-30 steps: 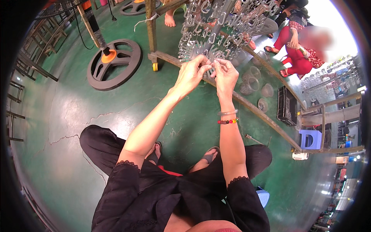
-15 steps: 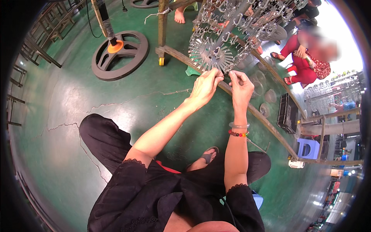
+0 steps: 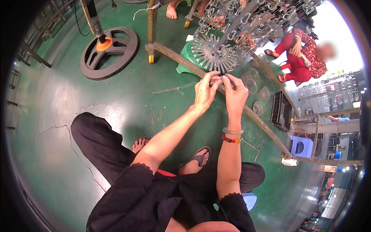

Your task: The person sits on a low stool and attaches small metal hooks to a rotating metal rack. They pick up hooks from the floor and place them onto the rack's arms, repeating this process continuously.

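Observation:
Both my arms reach forward to a rack hung with metal hooks (image 3: 266, 27). At its near end is a round grey metal disc (image 3: 212, 50) with slots all round its rim. Just below that rim my left hand (image 3: 205, 94) is closed, thumb and fingertips pinched together. Close beside it, my right hand (image 3: 236, 95) pinches too, its fingertips almost meeting the left ones. Something small and dark shows between the fingertips, too small to name. My right wrist wears a pale bangle (image 3: 233, 131) and a beaded bracelet (image 3: 232, 139).
A wooden rail (image 3: 259, 120) runs slantwise past my hands. Beyond it are clear round tubs (image 3: 263, 93) and a black crate (image 3: 281, 111). A green stool (image 3: 185, 58) stands under the disc, a dark wheel-shaped base (image 3: 112, 69) at left. A person in red (image 3: 311, 58) sits at right.
My two hands have come closer together, fingertips now nearly touching. The view has shifted slightly, so more of the green stool and both my feet show.

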A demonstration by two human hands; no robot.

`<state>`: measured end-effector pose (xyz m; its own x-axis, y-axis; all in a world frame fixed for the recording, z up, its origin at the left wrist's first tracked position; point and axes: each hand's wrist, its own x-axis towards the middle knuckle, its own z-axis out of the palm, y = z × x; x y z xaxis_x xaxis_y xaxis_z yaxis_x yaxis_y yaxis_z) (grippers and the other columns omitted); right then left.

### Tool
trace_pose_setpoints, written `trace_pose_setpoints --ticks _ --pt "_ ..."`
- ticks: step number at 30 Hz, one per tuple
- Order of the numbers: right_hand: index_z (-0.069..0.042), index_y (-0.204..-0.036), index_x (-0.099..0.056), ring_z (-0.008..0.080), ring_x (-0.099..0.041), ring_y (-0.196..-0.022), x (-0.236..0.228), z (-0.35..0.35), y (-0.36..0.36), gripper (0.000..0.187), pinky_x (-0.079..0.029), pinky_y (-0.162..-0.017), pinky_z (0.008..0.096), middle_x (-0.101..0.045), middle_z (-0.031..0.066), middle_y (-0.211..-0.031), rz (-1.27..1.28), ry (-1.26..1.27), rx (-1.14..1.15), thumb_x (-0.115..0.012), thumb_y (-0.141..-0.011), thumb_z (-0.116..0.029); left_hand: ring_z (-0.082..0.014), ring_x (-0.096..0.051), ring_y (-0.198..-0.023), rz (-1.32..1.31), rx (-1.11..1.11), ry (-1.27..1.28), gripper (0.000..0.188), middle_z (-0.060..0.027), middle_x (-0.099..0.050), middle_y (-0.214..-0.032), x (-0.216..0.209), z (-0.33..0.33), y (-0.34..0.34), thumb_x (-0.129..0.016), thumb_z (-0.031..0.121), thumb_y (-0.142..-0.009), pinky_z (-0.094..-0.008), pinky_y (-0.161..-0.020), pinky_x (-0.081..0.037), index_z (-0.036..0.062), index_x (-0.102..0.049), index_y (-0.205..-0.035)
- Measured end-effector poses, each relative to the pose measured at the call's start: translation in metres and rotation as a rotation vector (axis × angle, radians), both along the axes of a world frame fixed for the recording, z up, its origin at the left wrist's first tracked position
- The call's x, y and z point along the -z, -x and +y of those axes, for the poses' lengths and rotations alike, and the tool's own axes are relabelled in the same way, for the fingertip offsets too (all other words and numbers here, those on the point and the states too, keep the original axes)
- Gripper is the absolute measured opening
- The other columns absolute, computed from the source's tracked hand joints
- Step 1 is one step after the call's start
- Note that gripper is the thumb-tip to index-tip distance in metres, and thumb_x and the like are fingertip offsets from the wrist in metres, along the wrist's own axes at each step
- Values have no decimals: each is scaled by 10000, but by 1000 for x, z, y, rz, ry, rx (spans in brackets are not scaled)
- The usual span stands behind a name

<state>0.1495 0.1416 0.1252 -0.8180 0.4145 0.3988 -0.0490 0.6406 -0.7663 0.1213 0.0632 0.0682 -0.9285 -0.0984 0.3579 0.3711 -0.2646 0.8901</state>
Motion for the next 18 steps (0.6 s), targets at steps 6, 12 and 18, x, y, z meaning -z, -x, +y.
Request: trace_pose_setpoints --ticks 6,12,18 --pt "65 -1022 -640 107 -604 -617 18 -7 2 287 -498 -584 265 -668 109 -865 -39 235 -46 -658 -842 -158 -127 -596 -670 -8 -105 195 149 -74 -658 -813 11 -4 15 -659 21 -790 -269 -628 -494 -2 -633 -934" --pt "65 -1020 -638 118 -615 -715 40 -15 11 240 -508 -653 268 -658 104 -892 65 305 -63 -627 -861 -114 -124 -628 -745 -93 -29 84 178 -83 -658 -882 17 -4 13 -612 -8 -816 -260 -656 -511 1 -651 -990" --pt "47 -965 -647 140 -626 -718 56 -21 19 187 -508 -645 275 -639 89 -851 149 301 -69 -630 -849 -98 -141 -635 -888 15 -36 31 289 -101 -659 -1002 26 -12 5 -498 -78 -852 -261 -775 -508 23 -645 -1080"
